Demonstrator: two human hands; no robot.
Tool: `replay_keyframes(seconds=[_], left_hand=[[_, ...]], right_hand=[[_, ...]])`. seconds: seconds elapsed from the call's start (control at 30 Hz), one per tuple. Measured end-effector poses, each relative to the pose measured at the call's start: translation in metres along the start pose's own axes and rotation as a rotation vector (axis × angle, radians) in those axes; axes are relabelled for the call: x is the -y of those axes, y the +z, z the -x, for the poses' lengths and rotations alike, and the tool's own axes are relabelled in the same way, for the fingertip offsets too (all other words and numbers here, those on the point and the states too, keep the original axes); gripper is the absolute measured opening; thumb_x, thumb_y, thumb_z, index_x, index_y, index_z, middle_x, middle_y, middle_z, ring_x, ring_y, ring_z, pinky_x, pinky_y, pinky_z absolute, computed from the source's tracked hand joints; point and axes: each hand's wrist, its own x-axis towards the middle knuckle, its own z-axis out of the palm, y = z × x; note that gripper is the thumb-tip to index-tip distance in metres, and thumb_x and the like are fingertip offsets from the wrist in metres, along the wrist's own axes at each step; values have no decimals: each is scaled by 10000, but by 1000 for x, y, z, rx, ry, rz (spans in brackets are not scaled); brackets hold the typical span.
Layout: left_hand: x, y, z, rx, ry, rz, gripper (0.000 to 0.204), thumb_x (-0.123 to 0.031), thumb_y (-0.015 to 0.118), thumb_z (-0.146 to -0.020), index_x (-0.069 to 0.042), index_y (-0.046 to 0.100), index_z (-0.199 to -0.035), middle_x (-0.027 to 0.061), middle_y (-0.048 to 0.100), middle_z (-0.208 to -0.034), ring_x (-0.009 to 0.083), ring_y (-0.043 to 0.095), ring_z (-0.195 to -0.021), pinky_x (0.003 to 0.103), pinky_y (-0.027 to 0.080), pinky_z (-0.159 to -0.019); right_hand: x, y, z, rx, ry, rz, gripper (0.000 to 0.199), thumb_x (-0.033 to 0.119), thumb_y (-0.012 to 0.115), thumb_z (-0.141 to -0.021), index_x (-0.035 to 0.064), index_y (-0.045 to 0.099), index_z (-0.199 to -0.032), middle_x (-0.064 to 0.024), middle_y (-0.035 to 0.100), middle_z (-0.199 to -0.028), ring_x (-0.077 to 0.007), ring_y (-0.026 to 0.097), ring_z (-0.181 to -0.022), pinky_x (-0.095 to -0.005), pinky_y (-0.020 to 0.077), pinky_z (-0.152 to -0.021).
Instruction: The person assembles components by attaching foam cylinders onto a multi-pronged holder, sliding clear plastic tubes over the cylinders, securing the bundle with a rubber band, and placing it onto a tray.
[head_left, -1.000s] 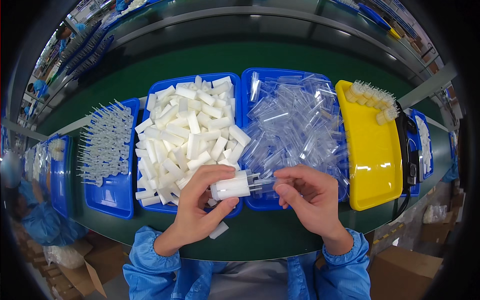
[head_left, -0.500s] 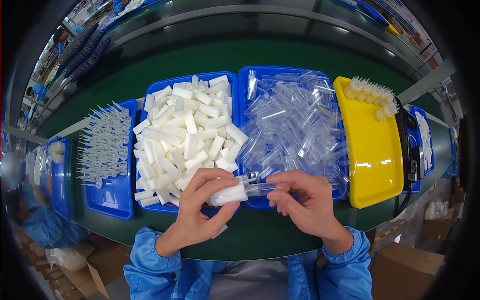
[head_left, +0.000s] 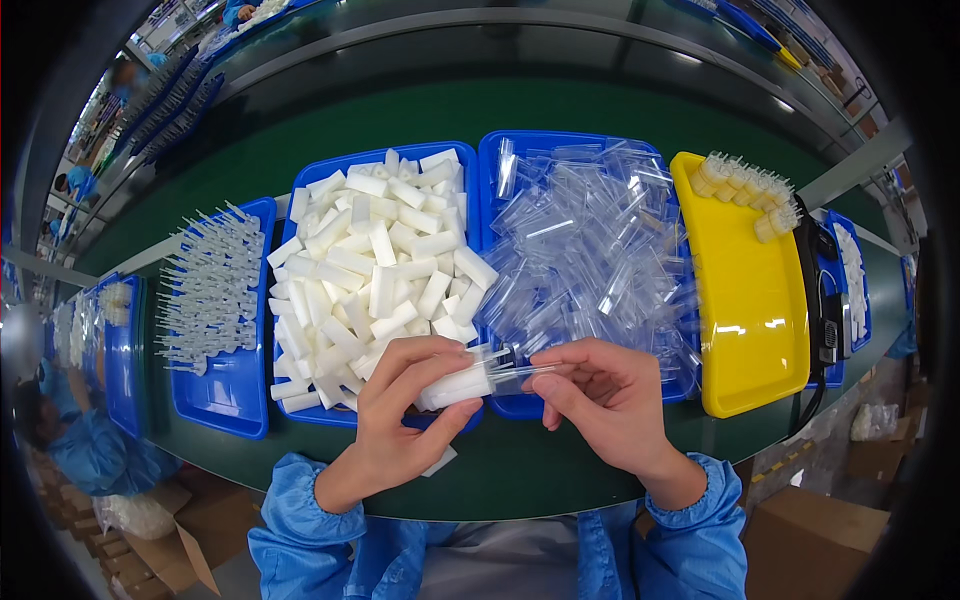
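My left hand is closed round a small bundle of white foam cylinders, held level above the near edge of the trays. Thin clear stems stick out of the bundle's right end. With thumb and forefinger, my right hand pinches a clear plastic tube whose left end meets the bundle; how far it goes in cannot be made out. Just beyond my left hand is a blue tray heaped with white foam cylinders. Beyond my right hand, another blue tray holds a pile of clear plastic tubes.
At the right, a yellow tray carries several white pieces with clear stems at its far end. A blue tray of upright translucent stemmed parts stands left. Cardboard boxes lie beside the green table.
My right thumb has moved up and left, closing nearer the forefinger on the clear tube. Less of the tube's broad side shows. My left hand and the foam bundle have barely moved.
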Motion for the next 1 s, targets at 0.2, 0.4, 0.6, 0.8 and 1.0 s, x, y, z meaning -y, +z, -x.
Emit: replay_keyframes(seconds=[0.2,0.4,0.6,0.8,1.0], left_hand=[[-1,2,-1,-20,7,-34,380,-1,790,-779,0,676,-1142,166,627,-1171,286,645,-1032,342,525,-848],[-2,-1,0,-11,8,-48,373,-2,789,-780,-7,684,-1138,164,637,-1157,285,654,-1016,342,531,-838],[-3,-2,0,14,-6,-18,370,-7,791,-781,-7,686,-1136,165,647,-1141,284,658,-1009,338,531,-836],[0,-1,0,0,16,-19,340,-2,787,-787,-8,696,-1115,163,647,-1139,273,665,-980,317,531,-807],[-2,0,1,-9,-17,-45,322,11,785,-790,-23,717,-1104,155,635,-1169,223,664,-917,282,521,-727]], right_hand=[[-5,5,3,-44,-2,-69,234,30,725,-915,-43,683,-1132,-103,723,-893,-80,663,-696,-212,537,-608],[-9,12,6,-78,-26,-98,230,15,718,-915,-50,680,-1132,-116,731,-918,-91,673,-703,-216,546,-609],[-9,11,7,-66,-116,-99,227,4,717,-912,-54,680,-1128,-125,735,-932,-100,679,-711,-221,549,-603],[-10,12,7,-59,-85,-95,233,10,719,-913,-59,676,-1131,-131,737,-931,-93,671,-705,-223,548,-598],[-11,12,5,-76,-21,-80,233,28,719,-919,-58,674,-1131,-131,736,-927,-88,662,-692,-216,536,-595]])
